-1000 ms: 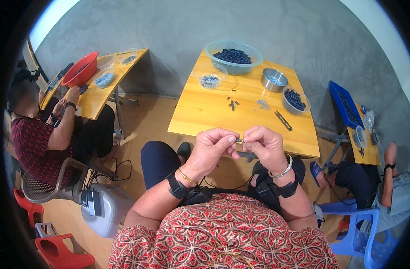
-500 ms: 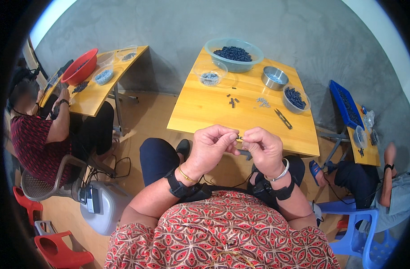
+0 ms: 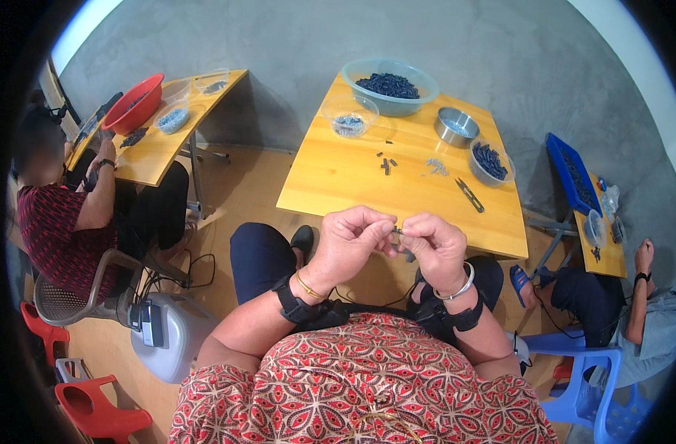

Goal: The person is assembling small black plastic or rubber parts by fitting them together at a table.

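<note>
In front of my chest, just past the table's near edge, both hands meet fingertip to fingertip. Thumb and fingers of my left hand [image 3: 359, 238] pinch one end of a small dark plastic piece [image 3: 396, 230]. My right hand [image 3: 435, 248] pinches its other end, and the fingers hide most of it. Beyond them on the yellow table [image 3: 330, 185] lie a few loose dark pieces [image 3: 386, 167] and a small heap of light grey bits [image 3: 436, 167]. Black thread snips [image 3: 470, 194] rest to the right of the heap.
A large pale basin [image 3: 390, 103] of dark pieces stands at the back. Around the table are a transparent bowl [image 3: 349, 126] of bluish bits, a steel bowl [image 3: 457, 137] and a tub [image 3: 490, 164] of dark pieces. People sit at tables left and right; a blue stool [image 3: 604, 370] stands lower right.
My hands stay together at nearly the same spot, with the fingertips shifted slightly around the dark piece. The right-hand person's hand has moved a little. The view has tilted slightly.
</note>
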The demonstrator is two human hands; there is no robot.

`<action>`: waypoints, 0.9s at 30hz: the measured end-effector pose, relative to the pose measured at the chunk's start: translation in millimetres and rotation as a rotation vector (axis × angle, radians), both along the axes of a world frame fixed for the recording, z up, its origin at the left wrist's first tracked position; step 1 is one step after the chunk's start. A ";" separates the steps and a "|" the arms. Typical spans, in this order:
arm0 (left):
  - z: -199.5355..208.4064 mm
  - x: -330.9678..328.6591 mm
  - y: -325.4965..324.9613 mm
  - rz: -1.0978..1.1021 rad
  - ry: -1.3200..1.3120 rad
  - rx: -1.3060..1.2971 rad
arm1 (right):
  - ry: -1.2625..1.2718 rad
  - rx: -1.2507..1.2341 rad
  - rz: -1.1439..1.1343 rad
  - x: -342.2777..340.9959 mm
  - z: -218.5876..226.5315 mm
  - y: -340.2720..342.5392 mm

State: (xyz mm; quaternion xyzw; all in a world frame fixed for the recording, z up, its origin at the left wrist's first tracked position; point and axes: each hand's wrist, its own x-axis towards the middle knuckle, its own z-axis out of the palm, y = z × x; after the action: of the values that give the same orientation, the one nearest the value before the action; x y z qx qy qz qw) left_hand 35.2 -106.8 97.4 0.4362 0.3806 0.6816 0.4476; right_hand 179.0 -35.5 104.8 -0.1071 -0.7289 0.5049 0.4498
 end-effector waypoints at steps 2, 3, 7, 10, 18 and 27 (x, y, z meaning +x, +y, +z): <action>1.3 0.1 -0.7 -0.005 -0.016 -0.029 | 0.006 0.080 -0.049 -0.3 -1.0 -1.3; 0.9 0.9 -1.3 0.025 0.037 0.012 | 0.006 0.078 -0.048 0.1 0.0 -1.4; -3.6 -0.6 1.9 -0.010 -0.009 0.050 | -0.027 0.228 -0.117 0.4 -1.1 -0.3; -6.4 0.5 1.4 -0.103 -0.133 0.014 | 0.044 0.043 -0.051 0.7 -1.9 -3.4; -11.2 0.2 3.8 -0.207 -0.329 0.017 | 0.139 -0.175 0.042 -1.9 -4.5 -5.9; -10.1 1.8 3.9 -0.218 -0.345 0.011 | 0.109 -0.119 0.029 0.1 -2.7 -4.5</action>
State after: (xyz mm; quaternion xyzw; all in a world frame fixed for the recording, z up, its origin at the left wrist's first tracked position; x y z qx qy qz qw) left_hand 37.0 -102.9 87.3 0.3541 0.2451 0.6958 0.5748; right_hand 179.1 -39.9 102.1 -0.0955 -0.6736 0.5587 0.4743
